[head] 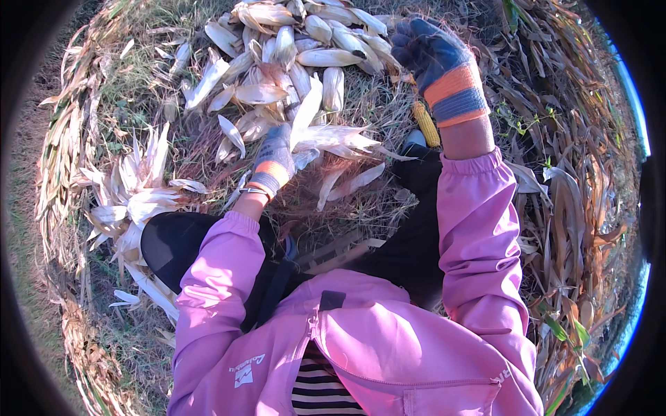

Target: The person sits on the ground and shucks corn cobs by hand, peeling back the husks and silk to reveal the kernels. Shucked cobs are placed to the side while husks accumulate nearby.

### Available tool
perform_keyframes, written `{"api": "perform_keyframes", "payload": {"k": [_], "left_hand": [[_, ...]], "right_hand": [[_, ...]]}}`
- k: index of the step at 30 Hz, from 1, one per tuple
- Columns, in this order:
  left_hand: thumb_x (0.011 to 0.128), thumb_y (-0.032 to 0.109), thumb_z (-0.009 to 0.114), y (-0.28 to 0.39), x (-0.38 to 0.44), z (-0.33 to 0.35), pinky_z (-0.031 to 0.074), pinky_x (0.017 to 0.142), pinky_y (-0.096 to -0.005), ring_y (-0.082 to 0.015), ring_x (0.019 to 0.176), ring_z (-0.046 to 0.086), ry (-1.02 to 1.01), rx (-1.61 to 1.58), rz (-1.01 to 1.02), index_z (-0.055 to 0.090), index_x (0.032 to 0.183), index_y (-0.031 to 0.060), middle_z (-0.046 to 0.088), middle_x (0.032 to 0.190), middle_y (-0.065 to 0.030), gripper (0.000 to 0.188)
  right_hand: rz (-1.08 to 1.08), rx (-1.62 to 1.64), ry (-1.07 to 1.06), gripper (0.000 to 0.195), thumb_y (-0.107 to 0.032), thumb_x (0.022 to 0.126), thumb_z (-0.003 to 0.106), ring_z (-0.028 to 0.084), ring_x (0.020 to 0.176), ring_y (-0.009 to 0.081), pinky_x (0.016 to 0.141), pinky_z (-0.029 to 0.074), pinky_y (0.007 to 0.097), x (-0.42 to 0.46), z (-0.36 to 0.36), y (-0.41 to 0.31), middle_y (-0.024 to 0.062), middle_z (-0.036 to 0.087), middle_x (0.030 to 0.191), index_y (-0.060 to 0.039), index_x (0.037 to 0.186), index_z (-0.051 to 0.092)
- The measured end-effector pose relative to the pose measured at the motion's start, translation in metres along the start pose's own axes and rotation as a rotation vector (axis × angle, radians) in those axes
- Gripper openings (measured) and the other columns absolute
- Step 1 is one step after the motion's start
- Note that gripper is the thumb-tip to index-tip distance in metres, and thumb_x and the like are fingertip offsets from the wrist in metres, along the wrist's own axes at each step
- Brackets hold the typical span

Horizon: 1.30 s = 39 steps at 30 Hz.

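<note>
My left hand [276,151], in a grey glove with an orange-banded cuff, is among pale, spread corn husks [333,138]. One husk leaf stands up beside its fingers, and its thumb points right. The husks appear gripped in it, though the fingertips are partly hidden. My right hand [432,54], in a dark blue glove with an orange and blue cuff, is raised at the upper right with its fingers curled. Whether it holds anything is hidden. Below that wrist lies a bare yellow corn cob [425,125]. Ahead is a pile of ears in dry husks [283,47].
Peeled husks [140,197] lie by my left knee [171,244]. Dry cornstalks and leaves [567,208] line the right side, with more stalks [67,151] at the left. Reddish corn silk [343,182] and loose husk pieces cover the grass between my legs.
</note>
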<state>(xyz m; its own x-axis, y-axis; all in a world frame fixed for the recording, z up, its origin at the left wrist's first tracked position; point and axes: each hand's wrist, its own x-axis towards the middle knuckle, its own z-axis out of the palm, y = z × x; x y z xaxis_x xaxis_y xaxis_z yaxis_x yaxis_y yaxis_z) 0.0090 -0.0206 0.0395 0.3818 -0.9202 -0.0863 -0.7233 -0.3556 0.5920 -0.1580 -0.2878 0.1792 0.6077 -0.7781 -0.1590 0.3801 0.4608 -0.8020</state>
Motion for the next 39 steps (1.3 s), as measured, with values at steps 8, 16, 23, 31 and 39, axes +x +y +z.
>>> {"api": "perform_keyframes", "payload": {"k": [8, 16, 23, 31, 39], "left_hand": [[0.055, 0.068, 0.071, 0.01, 0.02, 0.044, 0.03, 0.105, -0.0487, -0.0401, 0.127, 0.035, -0.244, 0.451, -0.032, 0.033, 0.139, 0.0133, 0.035, 0.139, -0.021, 0.107], [0.053, 0.063, 0.075, 0.015, -0.014, 0.118, 0.018, 0.107, -0.054, -0.041, 0.131, 0.028, -0.303, 0.508, -0.059, 0.023, 0.142, 0.0088, 0.032, 0.139, -0.0225, 0.117], [0.058, 0.041, 0.077, -0.008, -0.005, 0.138, 0.025, 0.101, -0.0515, -0.0354, 0.122, 0.037, -0.12, 0.501, -0.17, 0.036, 0.134, 0.013, 0.043, 0.125, -0.0152, 0.091], [0.06, 0.028, 0.075, -0.037, 0.009, 0.127, 0.027, 0.104, -0.0469, -0.0356, 0.127, 0.031, -0.072, 0.409, -0.273, 0.049, 0.123, 0.0222, 0.037, 0.131, -0.0132, 0.069], [0.06, 0.025, 0.075, -0.053, 0.022, 0.133, 0.03, 0.102, -0.0451, -0.0344, 0.123, 0.037, -0.162, 0.31, -0.348, 0.051, 0.115, 0.0153, 0.041, 0.129, -0.0141, 0.061]], "right_hand": [[0.018, -0.1, -0.129, 0.029, -0.019, 0.087, 0.062, 0.065, 0.077, 0.0234, 0.069, 0.056, 0.0357, -0.019, 0.029, 0.003, 0.0148, 0.065, 0.095, 0.001, 0.108, 0.059], [0.08, -0.024, -0.248, 0.028, -0.019, 0.088, 0.061, 0.064, 0.079, 0.0233, 0.069, 0.056, 0.0367, -0.013, 0.012, 0.007, 0.0146, 0.064, 0.097, 0.0003, 0.108, 0.058], [0.089, -0.073, -0.271, 0.027, -0.02, 0.089, 0.059, 0.064, 0.08, 0.0228, 0.069, 0.055, 0.0359, -0.016, 0.014, 0.004, 0.0132, 0.064, 0.096, -0.0009, 0.109, 0.057], [0.132, -0.07, -0.319, 0.028, -0.02, 0.09, 0.058, 0.064, 0.081, 0.0208, 0.07, 0.054, 0.0344, -0.018, 0.02, 0.006, 0.011, 0.064, 0.096, -0.001, 0.111, 0.057], [0.072, -0.161, -0.282, 0.031, -0.021, 0.091, 0.057, 0.063, 0.079, 0.0198, 0.068, 0.053, 0.0323, -0.028, 0.028, 0.006, 0.0109, 0.064, 0.094, 0.0003, 0.113, 0.057]]}}
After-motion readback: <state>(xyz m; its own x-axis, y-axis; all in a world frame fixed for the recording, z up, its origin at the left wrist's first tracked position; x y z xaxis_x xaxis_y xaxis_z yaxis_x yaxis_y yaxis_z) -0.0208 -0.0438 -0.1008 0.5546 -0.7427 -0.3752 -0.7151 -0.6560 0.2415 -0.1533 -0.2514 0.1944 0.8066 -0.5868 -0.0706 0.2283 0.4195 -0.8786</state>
